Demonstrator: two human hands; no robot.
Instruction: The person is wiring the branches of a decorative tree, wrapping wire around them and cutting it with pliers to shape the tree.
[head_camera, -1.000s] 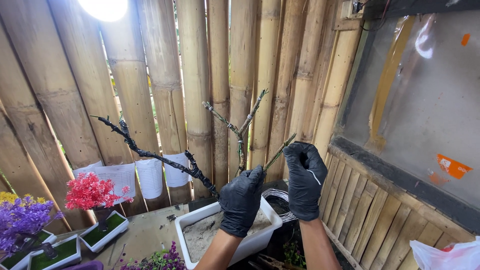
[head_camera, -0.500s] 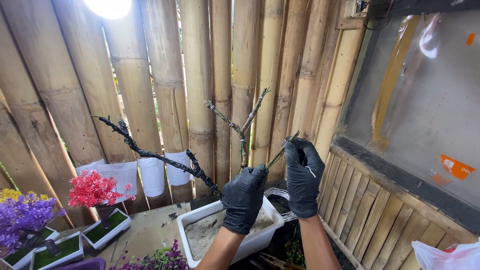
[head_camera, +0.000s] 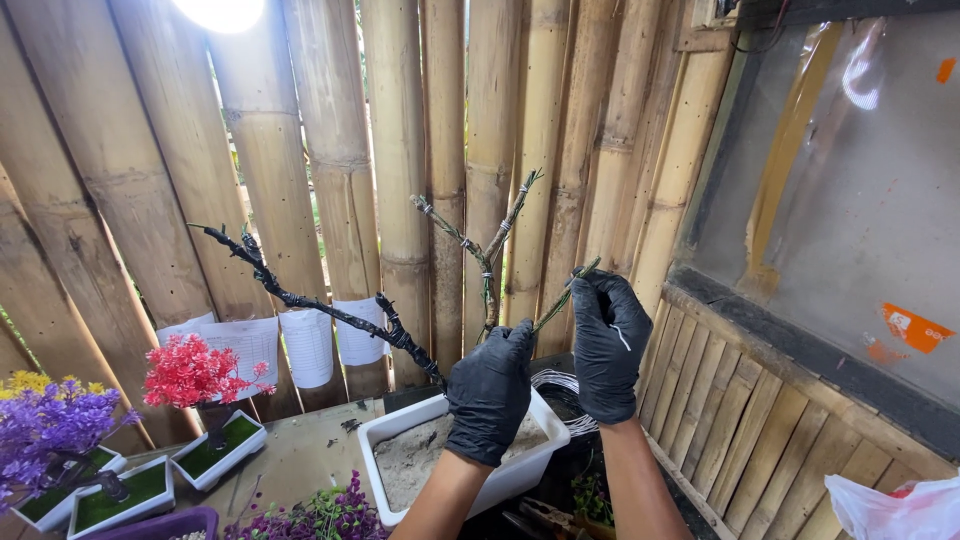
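Left hand (head_camera: 490, 392), gloved, grips the branched wire trunk (head_camera: 487, 290) above the white planter (head_camera: 400, 425); right hand (head_camera: 608, 345) pinches a thin side twig (head_camera: 565, 297).

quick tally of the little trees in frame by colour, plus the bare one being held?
Bare wire-wrapped branch tree, held by the left hand and right hand: 1
Red tree: 1
Purple tree: 1
Yellow tree, partly hidden: 1
Dark purple foliage clump at bottom edge: 1
Total: 5
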